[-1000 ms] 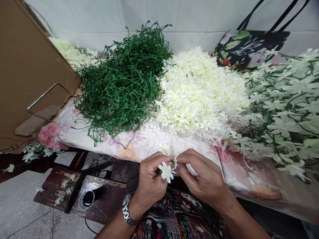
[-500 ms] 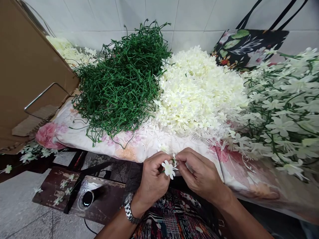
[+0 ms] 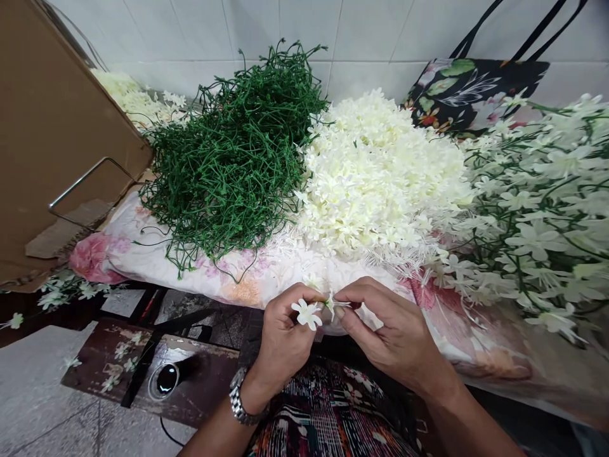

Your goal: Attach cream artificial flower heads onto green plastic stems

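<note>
My left hand [image 3: 288,339] is closed on an artificial flower stem, mostly hidden in the fingers. One white flower [image 3: 307,313] on it faces up beside the thumb. Close by, my right hand [image 3: 390,327] pinches a thin white stamen piece [image 3: 340,304] against the green tip [image 3: 329,303] at my left fingertips. Behind the hands lie a heap of green plastic stems [image 3: 238,158] on the left and a heap of loose cream-white petals [image 3: 380,171] on the right. Assembled white flowers on green stems [image 3: 537,238] are piled at the far right.
A floral cloth [image 3: 280,270] covers the work surface. Cardboard [image 3: 71,127] stands at the left, with a metal wire handle. A black floral bag [image 3: 476,92] leans on the tiled wall. Lower left, a cup of dark liquid [image 3: 164,381] sits on a brown wooden bench [image 3: 204,381].
My left hand has shifted slightly left with the flower, which has turned and moved left and up. My right fingers have spread a little and now pinch the thin white piece at the stem tip.
</note>
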`<move>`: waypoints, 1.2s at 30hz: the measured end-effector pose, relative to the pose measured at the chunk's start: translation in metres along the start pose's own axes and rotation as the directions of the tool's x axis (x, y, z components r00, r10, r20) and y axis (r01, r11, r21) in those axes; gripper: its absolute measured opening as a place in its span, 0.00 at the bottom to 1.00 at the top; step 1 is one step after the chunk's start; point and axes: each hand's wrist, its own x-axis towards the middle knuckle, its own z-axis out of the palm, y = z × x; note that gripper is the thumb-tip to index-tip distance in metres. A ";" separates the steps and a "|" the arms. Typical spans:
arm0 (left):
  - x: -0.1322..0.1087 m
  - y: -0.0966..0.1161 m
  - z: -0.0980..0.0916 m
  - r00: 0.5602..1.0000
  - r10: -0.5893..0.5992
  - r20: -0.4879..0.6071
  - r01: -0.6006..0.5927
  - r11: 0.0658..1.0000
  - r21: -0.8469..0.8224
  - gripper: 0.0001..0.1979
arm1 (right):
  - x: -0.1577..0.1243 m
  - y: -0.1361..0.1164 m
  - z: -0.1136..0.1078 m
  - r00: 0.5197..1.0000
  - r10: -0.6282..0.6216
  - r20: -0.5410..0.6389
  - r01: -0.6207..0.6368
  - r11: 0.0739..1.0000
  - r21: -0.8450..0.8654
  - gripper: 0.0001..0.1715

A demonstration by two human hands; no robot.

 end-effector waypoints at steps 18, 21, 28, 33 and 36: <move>0.004 0.001 0.005 0.978 -0.208 0.001 0.204 0.959 -0.198 0.03 | -0.002 0.008 0.011 0.997 -0.080 0.008 0.080 0.995 -0.059 0.09; 0.003 -0.002 0.003 0.967 -0.252 0.025 0.251 0.941 -0.227 0.02 | -0.002 0.009 0.004 0.998 -0.054 0.040 0.055 0.998 -0.037 0.07; -0.001 0.001 0.009 0.928 -0.353 0.124 0.373 0.857 -0.356 0.04 | -0.003 0.002 -0.011 0.990 -0.066 0.122 0.067 0.998 -0.006 0.19; -0.005 0.003 0.010 0.926 -0.308 0.218 0.365 0.875 -0.316 0.05 | -0.003 -0.005 -0.016 0.993 -0.108 0.052 0.108 0.994 0.003 0.13; -0.006 0.003 0.005 0.940 -0.218 0.263 0.295 0.906 -0.304 0.15 | 0.002 -0.003 -0.039 0.997 -0.072 0.011 0.073 0.994 -0.081 0.11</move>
